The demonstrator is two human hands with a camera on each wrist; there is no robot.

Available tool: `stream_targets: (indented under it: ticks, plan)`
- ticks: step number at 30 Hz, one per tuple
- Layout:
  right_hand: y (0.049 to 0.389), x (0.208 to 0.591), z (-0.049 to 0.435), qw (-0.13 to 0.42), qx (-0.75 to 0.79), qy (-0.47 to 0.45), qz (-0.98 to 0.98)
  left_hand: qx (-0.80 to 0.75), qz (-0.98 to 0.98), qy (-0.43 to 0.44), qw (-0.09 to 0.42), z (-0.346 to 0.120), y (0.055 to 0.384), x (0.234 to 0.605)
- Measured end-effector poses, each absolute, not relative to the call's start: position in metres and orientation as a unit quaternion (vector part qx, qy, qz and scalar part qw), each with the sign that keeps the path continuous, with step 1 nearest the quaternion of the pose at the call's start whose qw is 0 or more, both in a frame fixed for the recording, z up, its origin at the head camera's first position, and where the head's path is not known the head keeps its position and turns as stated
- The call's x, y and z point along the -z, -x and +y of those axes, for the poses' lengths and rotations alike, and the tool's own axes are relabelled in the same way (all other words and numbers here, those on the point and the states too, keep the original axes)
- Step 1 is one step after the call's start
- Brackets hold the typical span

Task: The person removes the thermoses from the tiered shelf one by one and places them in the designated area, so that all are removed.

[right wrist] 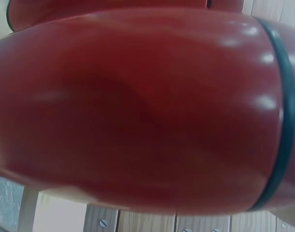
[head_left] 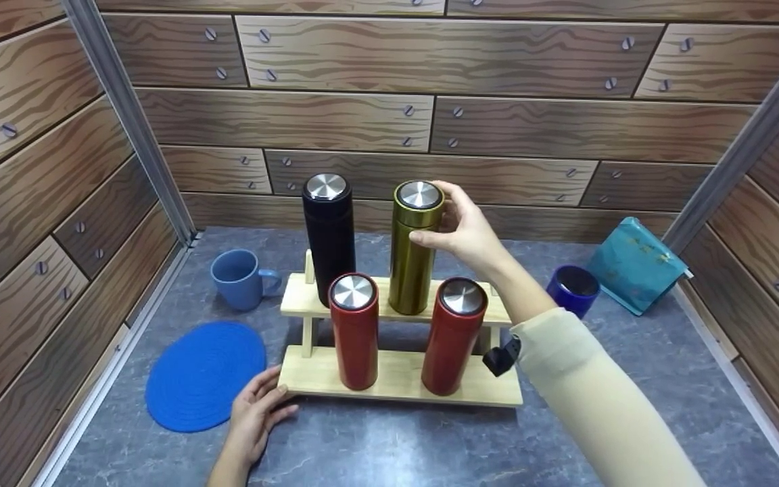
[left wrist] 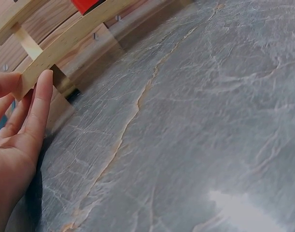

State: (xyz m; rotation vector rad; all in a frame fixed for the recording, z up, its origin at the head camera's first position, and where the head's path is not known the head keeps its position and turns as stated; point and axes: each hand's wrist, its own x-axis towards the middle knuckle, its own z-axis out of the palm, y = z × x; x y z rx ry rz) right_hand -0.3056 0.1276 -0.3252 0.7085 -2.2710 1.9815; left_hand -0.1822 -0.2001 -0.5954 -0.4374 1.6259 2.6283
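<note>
My right hand (head_left: 467,233) grips the upper part of a gold-green thermos flask (head_left: 412,270), thumb across its front and fingers behind it. The flask stands upright on the upper tier of a two-step wooden rack (head_left: 498,389). To its left on that tier is a black flask (head_left: 330,237). Two red flasks, a left one (head_left: 356,338) and a right one (head_left: 454,345), stand on the lower tier; a red flask (right wrist: 137,111) fills the right wrist view. My left hand (head_left: 254,414) pinches the rack's left front corner, thumb above and fingers lower, by the board's end (left wrist: 41,63).
A blue mug (head_left: 235,281) and a round blue mat (head_left: 203,379) lie left of the rack. To the right are a dark blue cylindrical container (head_left: 572,287) and a teal pouch (head_left: 636,264). Wood-patterned walls (head_left: 430,61) enclose the grey marbled table (head_left: 403,446).
</note>
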Motion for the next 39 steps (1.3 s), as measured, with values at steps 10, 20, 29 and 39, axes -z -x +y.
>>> stream_targets:
  ticks: [10, 20, 29, 39]
  plan:
    - [0.299, 0.327, 0.137, 0.081, -0.642, -0.201, -0.736, -0.84, 0.524, 0.141, 0.011, -0.203, 0.181, 0.595]
    - [0.295, 0.326, 0.161, 0.119, -0.637, -0.195, -0.736, -0.843, 0.519, 0.143, 0.008, -0.2, 0.18, 0.596]
    - [0.29, 0.326, 0.181, 0.127, -0.63, -0.176, -0.746, -0.844, 0.516, 0.149, 0.012, -0.199, 0.181, 0.596]
    - [0.28, 0.325, 0.199, 0.144, -0.639, -0.166, -0.737, -0.839, 0.526, 0.143, 0.012, -0.2, 0.182, 0.594]
